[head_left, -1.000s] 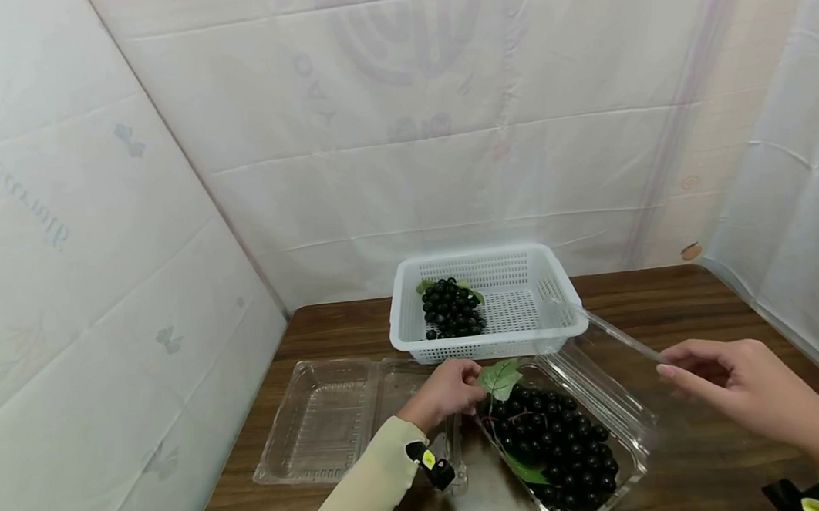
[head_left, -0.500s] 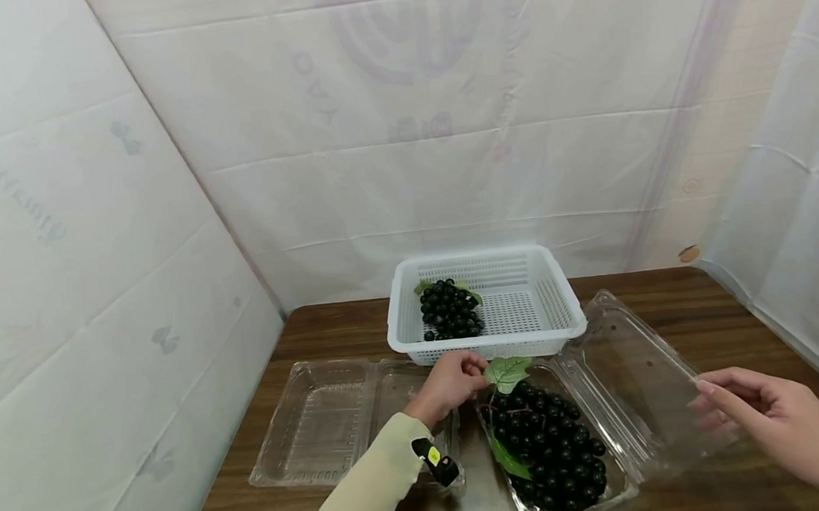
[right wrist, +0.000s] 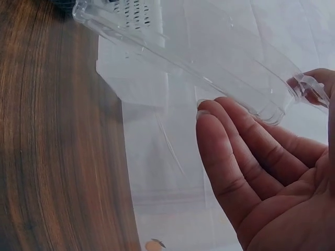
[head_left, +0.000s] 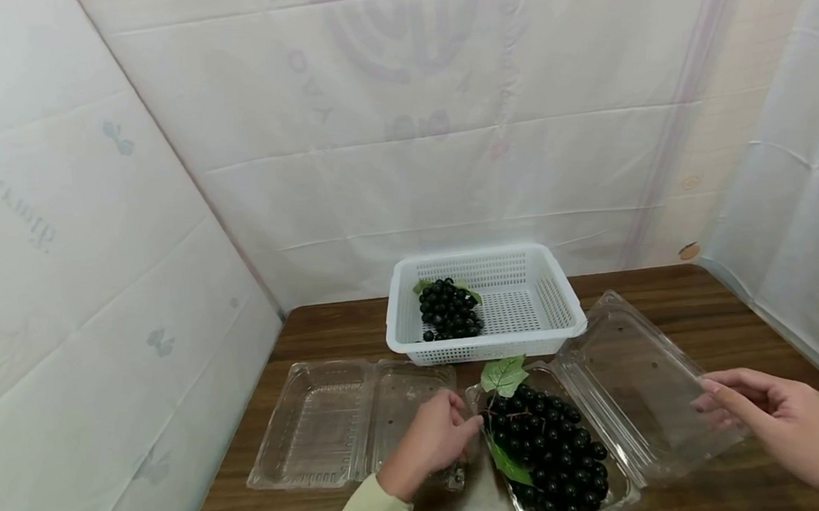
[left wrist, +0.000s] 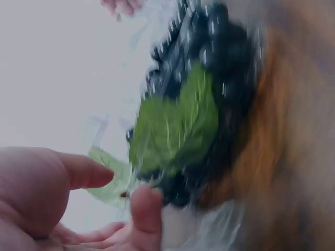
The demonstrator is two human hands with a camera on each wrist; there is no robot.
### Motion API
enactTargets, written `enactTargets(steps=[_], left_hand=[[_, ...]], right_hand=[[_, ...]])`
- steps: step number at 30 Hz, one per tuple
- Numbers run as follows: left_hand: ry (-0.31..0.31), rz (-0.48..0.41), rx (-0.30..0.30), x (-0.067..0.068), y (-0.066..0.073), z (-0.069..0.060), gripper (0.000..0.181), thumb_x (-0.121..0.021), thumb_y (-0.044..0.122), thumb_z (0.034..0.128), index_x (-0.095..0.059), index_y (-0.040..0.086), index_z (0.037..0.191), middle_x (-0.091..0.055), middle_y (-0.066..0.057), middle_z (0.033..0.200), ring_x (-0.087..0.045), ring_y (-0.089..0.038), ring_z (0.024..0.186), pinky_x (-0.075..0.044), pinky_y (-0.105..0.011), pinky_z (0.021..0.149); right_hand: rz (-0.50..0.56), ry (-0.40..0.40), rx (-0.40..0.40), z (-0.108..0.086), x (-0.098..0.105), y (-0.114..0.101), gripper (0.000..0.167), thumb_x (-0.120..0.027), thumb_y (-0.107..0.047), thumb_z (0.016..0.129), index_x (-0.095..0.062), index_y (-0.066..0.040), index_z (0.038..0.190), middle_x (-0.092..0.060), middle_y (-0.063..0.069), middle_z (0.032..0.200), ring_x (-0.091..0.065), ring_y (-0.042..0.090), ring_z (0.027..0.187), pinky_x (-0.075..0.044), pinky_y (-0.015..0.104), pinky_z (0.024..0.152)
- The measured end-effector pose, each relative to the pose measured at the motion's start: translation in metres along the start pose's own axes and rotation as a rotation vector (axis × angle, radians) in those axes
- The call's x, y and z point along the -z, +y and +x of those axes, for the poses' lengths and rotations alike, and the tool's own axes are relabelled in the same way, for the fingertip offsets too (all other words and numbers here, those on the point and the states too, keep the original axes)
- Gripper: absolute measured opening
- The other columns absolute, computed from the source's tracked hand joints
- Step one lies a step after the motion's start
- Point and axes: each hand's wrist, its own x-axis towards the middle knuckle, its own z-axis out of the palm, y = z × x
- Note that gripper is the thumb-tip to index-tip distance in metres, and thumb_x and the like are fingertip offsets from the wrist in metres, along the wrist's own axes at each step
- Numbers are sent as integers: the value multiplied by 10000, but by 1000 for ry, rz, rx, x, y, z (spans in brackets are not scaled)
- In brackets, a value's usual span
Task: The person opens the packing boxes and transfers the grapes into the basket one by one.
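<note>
A bunch of black grapes with green leaves lies in the base of a clear plastic clamshell box. My left hand is just left of that base, beside the bunch. In the left wrist view its thumb and fingers are apart, near a leaf, with nothing seen held between them. My right hand pinches the outer edge of the box's lid, which is swung out to the right. The right wrist view shows the lid edge by the thumb, with the other fingers extended.
A second clear clamshell box lies open at the left, its lid half partly behind my left hand. At the back stands a white slotted basket holding another bunch of black grapes. Pale sheets hang around the wooden table.
The right hand has brought the lid outward and down to the right. The left hand has come off the leaf at the top of the bunch and moved back toward me.
</note>
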Motion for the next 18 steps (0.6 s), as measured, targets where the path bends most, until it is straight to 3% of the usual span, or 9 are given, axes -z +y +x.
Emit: enactTargets(steps=[4,7,14,18], left_hand=[[-205,-238,99,-10,-4,-16,229,-721,230,962,-641,16,943,-686,-117,658,-566,-123,427,-519,-267,421],[-280,-382,148,-20,-8,-21,202,-735,188,949,-619,25,919,-679,-104,661,-565,-112,422,-497,-225,401],[-251,-540,108,-29,-13,-14,176,-683,-2,931,-511,15,961,-660,-94,688,-626,-133,471,-578,-264,479],[-227,-547,88,-27,-12,-6,178,-658,-51,910,-496,3,960,-632,-84,709,-638,-164,486,-613,-325,522]], right_hand=[[14,8,1,-1,0,-1,260,-583,-195,1058,-685,-17,1218,-784,-99,869,-727,71,714,-561,194,605],[16,10,-15,-1,-1,-2,273,-583,-212,1059,-681,-21,1227,-787,-99,882,-727,69,724,-559,198,606],[26,-9,-89,-6,0,4,322,-562,-247,1071,-669,8,1235,-783,-140,889,-714,28,737,-530,198,582],[33,3,-168,-13,1,13,301,-581,-279,1061,-710,-39,1188,-716,-264,872,-491,20,516,-406,263,452]])
